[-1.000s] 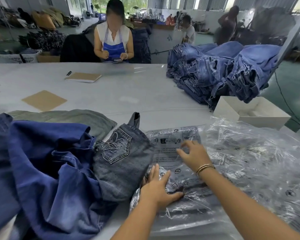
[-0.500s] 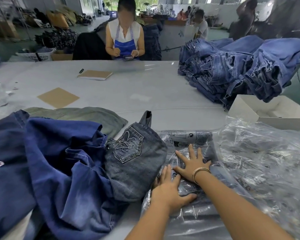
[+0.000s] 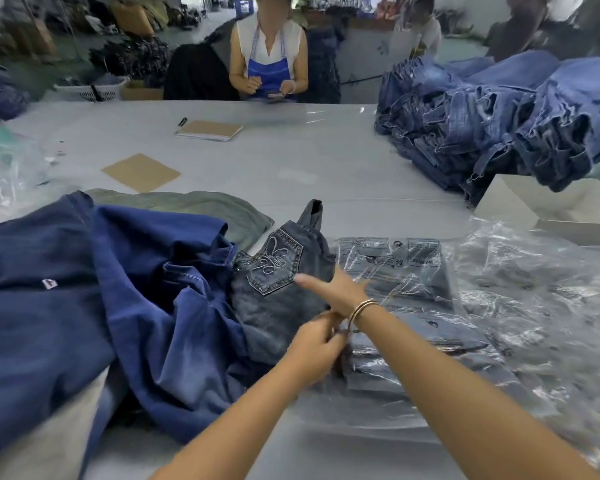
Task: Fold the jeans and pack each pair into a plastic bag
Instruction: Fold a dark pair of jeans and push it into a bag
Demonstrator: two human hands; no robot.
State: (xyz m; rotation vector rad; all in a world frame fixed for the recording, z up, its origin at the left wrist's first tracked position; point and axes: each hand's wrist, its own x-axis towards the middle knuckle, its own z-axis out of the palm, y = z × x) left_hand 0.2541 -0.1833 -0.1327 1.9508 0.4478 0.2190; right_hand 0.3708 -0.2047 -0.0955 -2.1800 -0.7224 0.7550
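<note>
Jeans (image 3: 399, 299) bagged, lower centre of frame, no longer pressed flat as half a second ago. Right hand (image 3: 340, 289) lifted, fingers loose, reaching left toward grey pair (image 3: 278, 296); left hand (image 3: 314, 348) pinching bag (image 3: 430, 341) edge. Probably sealed, next pair due.

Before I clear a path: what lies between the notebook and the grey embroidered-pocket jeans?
Head view: bare table, then the olive garment's edge, between notebook and grey jeans.

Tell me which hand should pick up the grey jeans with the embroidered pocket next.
Right, probably. The right hand already reaches across onto the grey jeans, fingers extended, while the left hand is curled at the edge of the bagged jeans, seemingly busy with the plastic.
</note>
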